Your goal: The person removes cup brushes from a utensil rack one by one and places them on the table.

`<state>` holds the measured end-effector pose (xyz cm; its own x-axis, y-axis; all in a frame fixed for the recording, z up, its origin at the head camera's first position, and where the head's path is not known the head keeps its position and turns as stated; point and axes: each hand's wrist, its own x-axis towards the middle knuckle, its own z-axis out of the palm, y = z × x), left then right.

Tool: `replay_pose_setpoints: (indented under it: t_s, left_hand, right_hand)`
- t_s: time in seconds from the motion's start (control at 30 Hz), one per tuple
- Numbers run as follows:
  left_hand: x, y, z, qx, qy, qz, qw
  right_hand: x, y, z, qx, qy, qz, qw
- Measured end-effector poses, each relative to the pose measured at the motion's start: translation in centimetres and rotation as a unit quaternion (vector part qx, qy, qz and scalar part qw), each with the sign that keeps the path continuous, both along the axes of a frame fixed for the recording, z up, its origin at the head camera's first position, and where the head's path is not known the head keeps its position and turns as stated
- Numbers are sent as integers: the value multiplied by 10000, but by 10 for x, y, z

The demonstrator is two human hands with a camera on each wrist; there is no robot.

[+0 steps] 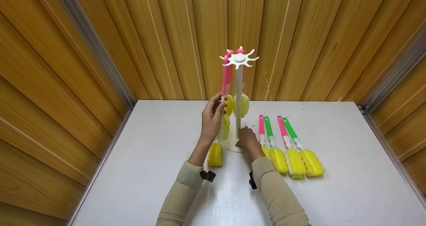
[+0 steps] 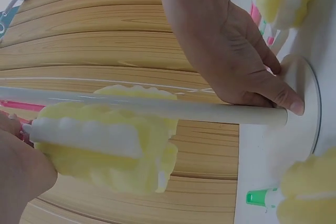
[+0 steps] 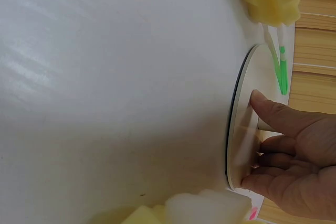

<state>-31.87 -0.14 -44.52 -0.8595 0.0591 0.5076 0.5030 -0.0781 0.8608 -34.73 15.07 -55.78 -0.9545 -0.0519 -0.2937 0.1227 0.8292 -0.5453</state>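
Seven sponge brushes can be counted in the head view: four lie side by side on the white table [image 1: 133,172] to the right of the stand, two with pink handles [image 1: 261,126] and two with green handles [image 1: 290,128], each ending in a lumpy yellow foam head. A fifth brush [image 1: 215,154] lies left of the stand, only its yellow head clearly seen. Two more hang from the stand [image 1: 239,96], a slim white pole on a round flat base topped by a white star-shaped hook ring [image 1: 239,60]; both show pink handles and ribbed yellow foam. The left hand [image 1: 211,116] is raised beside the pole, fingers curled round the lower handle of the nearer hanging brush [image 1: 226,83], just above its foam head [image 2: 105,145], which shows a white strip along porous yellow sponge. The right hand [image 1: 247,138] rests low at the foot of the pole, fingers straight and pressing on the smooth base disc [image 3: 242,129]. Glossy wooden slat walls [image 1: 100,36] enclose the table.
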Motion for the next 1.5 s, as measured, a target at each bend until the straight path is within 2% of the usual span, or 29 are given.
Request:
replay_pose_setpoints:
  t_s: [0.1, 0.2, 0.43, 0.73, 0.9, 1.07, 1.23, 1.5]
  left_hand:
    - [10, -2, 9, 51, -42, -36, 10000]
    - [15, -3, 13, 140, -160, -25, 9998]
    - [20, -1, 16, 206, -412, -17, 9989]
    - [29, -8, 26, 258, -550, -4, 9982]
    - [24, -11, 21, 176, -602, -52, 9980]
    - [18, -16, 13, 123, -736, 68, 9972]
    - [21, -19, 17, 110, -861, 120, 9962]
    - [23, -15, 21, 239, -1040, 44, 9943]
  right_hand:
    - [1, 0, 1, -105, -56, -31, 9999]
    - [0, 0, 0, -104, -30, 53, 9999]
    - [0, 2, 0, 65, 101, 204, 9997]
    - [1, 2, 1, 54, 58, 53, 10000]
    - [0, 1, 0, 27, -12, -30, 10000]
    - [-1, 0, -2, -37, -110, -8, 9999]
    - [-1, 0, -2, -68, -142, 39, 9999]
    - [-1, 2, -2, 50, 112, 180, 9998]
